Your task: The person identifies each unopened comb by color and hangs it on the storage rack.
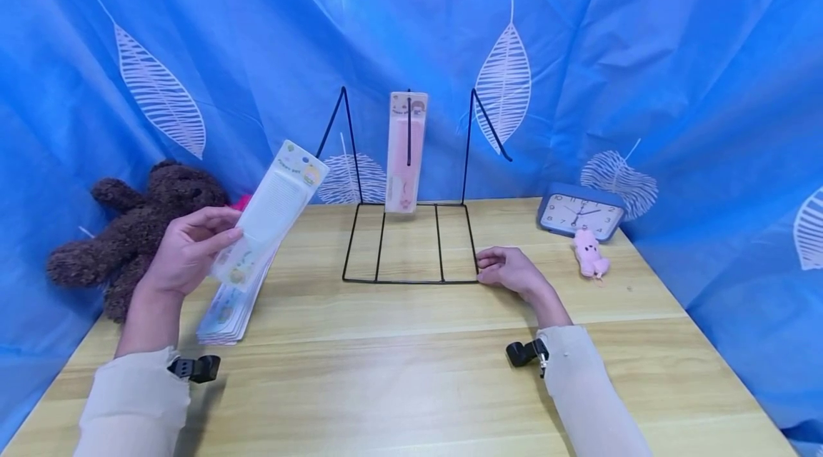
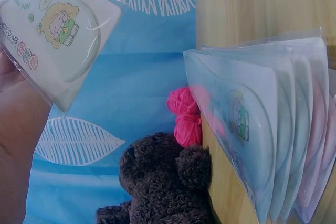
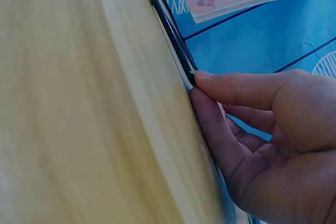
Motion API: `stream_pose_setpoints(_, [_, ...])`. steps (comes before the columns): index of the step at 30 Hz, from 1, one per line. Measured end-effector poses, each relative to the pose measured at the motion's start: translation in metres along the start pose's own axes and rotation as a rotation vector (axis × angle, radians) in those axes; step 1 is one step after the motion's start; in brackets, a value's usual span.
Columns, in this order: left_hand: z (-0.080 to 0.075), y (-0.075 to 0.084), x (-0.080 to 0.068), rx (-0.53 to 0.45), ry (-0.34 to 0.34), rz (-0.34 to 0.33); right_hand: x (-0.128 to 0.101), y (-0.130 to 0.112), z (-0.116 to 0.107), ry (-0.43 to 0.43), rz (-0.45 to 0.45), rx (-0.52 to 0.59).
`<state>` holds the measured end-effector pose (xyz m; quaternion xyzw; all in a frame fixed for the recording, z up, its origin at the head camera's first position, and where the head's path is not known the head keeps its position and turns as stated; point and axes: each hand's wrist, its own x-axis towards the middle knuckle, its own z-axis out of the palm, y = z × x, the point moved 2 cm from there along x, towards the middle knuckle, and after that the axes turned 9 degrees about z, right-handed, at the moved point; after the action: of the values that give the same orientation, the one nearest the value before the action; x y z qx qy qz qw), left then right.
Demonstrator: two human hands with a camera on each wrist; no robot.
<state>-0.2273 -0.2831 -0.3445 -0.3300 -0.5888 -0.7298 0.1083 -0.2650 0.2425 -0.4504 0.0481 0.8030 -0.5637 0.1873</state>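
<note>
My left hand pinches a packaged white comb by its side, thumb on the front, holding it tilted in the air. In the left wrist view the same comb shows a cartoon girl print under clear plastic. Below it, several more packaged combs lie bunched on the table, pale and pink ones among them. A black wire rack stands at the back, and a packaged pink comb hangs from its middle hook. With thumb and finger, my right hand pinches the rack's front right corner.
A dark brown plush bear sits at the left beside bright pink yarn. On the right, a blue clock stands behind a small pink plush toy. Blue patterned cloth hangs around the wooden table.
</note>
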Motion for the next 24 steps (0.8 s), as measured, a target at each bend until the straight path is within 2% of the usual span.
stream_pose_setpoints(10, [0.003, -0.001, 0.000, 0.029, 0.040, -0.017, 0.001, 0.002, 0.000, -0.001, 0.000, 0.006])
stream_pose_setpoints(18, [0.004, -0.005, 0.002, 0.046, 0.012, -0.041, 0.002, 0.001, 0.001, 0.008, 0.015, -0.005])
stream_pose_setpoints(24, [0.008, -0.014, 0.006, 0.100, 0.115, -0.101, 0.003, 0.002, 0.001, 0.015, 0.020, -0.003])
